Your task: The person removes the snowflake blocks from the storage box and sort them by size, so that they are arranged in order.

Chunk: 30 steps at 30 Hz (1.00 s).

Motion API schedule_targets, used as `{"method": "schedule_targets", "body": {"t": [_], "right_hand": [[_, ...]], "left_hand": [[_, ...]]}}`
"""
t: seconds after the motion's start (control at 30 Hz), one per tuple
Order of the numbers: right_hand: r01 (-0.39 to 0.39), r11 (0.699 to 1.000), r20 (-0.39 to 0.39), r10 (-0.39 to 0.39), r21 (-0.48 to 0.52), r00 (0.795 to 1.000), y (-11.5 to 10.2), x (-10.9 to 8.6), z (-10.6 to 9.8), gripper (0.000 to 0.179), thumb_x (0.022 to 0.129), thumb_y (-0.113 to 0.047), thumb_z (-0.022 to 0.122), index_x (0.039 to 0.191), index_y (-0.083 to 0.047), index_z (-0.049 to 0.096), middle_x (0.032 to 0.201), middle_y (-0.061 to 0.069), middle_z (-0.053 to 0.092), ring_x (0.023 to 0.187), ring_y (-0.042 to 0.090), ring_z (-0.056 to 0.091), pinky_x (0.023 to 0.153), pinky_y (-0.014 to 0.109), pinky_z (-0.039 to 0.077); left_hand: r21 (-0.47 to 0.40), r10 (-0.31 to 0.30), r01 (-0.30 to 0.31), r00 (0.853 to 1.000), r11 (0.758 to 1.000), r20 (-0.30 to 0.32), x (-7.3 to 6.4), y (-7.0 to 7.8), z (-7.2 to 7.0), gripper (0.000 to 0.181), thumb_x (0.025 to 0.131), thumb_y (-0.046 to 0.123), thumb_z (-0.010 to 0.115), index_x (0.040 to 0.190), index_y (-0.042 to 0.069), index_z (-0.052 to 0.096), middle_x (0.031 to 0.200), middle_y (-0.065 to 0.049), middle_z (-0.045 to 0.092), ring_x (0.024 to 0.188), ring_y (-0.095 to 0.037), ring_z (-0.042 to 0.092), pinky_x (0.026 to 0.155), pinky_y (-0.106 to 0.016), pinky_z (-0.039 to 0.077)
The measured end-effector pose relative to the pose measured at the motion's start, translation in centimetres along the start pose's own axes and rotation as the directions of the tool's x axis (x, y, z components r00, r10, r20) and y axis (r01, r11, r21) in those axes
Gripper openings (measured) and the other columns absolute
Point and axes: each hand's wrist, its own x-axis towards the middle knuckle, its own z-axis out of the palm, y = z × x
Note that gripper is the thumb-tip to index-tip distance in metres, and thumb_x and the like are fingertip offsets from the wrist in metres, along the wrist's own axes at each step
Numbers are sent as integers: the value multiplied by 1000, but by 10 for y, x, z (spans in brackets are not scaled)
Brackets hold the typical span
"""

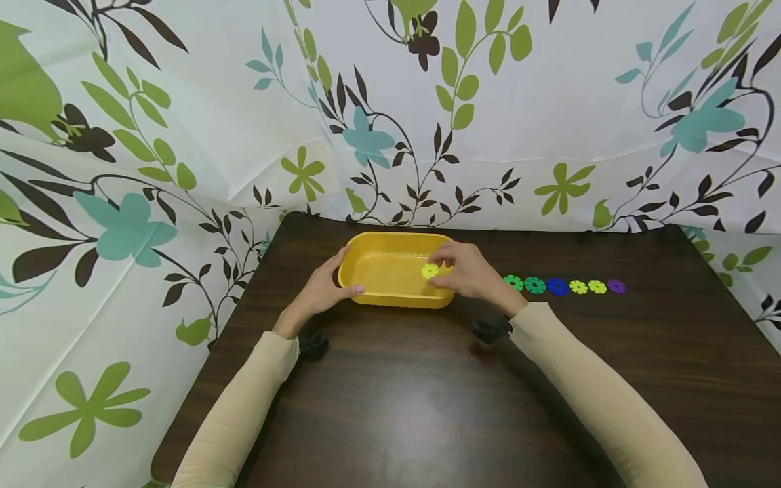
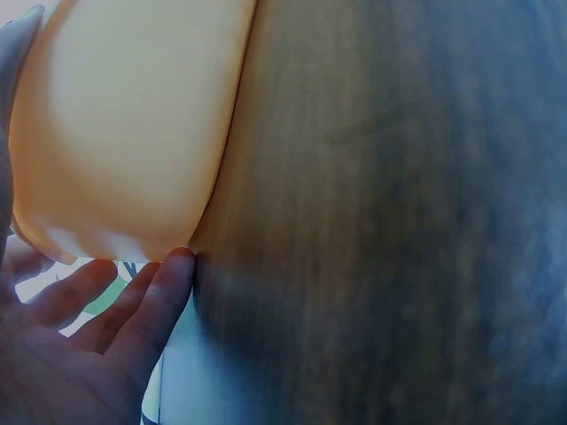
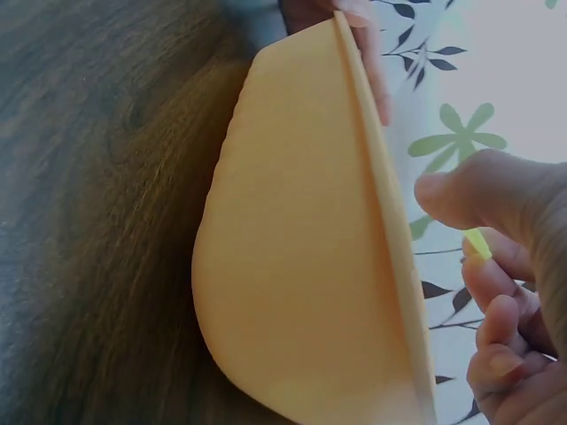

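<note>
A shallow yellow plastic basin point(image 1: 393, 300) stands on the dark table, its inside bare where it shows. At its left end my left hand point(image 1: 320, 288) grips it, thumb over the front rim and fingers against the outer end wall; those fingers point(image 2: 151, 310) show below the basin in the left wrist view. Over the basin's right end, my right hand point(image 1: 470, 272) pinches a small yellow notched disc point(image 1: 430, 270). Only a sliver of that disc point(image 3: 478, 243) shows between the fingers in the right wrist view, above rim height.
Right of the basin, several notched discs lie in a row: a green disc point(image 1: 514, 282), a teal one point(image 1: 535, 285), a blue one point(image 1: 557, 287), yellow ones and a purple one point(image 1: 617, 287). A leaf-patterned cloth point(image 1: 390, 183) hangs behind the brown table point(image 1: 390, 379).
</note>
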Motion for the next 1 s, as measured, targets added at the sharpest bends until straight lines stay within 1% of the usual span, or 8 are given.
{"method": "schedule_targets", "body": {"t": [0.23,0.47,0.63,0.8,0.87,1.0], "right_hand": [[-26,998,-121,32,50,992,8,-22,-13,34,87,-17,93,115,-2,82,99,11,72,85,26,59,72,28,47],[-71,995,-217,85,72,972,24,-44,-24,31,87,-15,94,113,-2,83,99,13,73,88,25,59,74,22,47],[-84,994,-268,102,77,958,36,-61,-32,29,86,-14,94,111,-4,83,99,12,74,89,25,62,75,17,47],[-107,992,-313,123,66,942,51,-81,-40,27,87,-15,93,111,-5,84,98,9,74,87,24,62,73,12,46],[-118,991,-335,130,55,933,57,-89,-44,27,87,-15,93,111,-5,84,97,9,75,85,20,62,71,11,46],[-157,986,-364,165,53,917,69,-106,-56,28,88,-16,93,111,-4,84,99,10,75,83,5,58,71,8,45]], "left_hand": [[-10,4,-4,1000,1000,-1,0,0,0,108,93,45,86,176,16,23,183,-17,25,169,-42,27,136,-66,24],[-18,10,-10,1000,1000,-6,-1,0,1,110,92,46,87,176,15,23,183,-18,24,168,-43,27,136,-67,23],[-14,0,0,1000,1000,-6,-1,-1,1,110,93,47,86,176,15,22,183,-19,23,168,-44,27,136,-67,24],[-6,-9,9,1000,1000,0,-1,-1,2,110,93,48,85,176,17,21,183,-18,23,168,-44,26,136,-68,23],[-5,-9,9,1000,1000,-1,-1,-1,2,110,93,49,85,176,17,21,183,-18,23,168,-44,27,136,-68,24],[0,-9,9,1000,1000,-5,-1,-1,2,111,92,50,85,176,16,22,183,-19,23,168,-44,27,136,-68,23]]}}
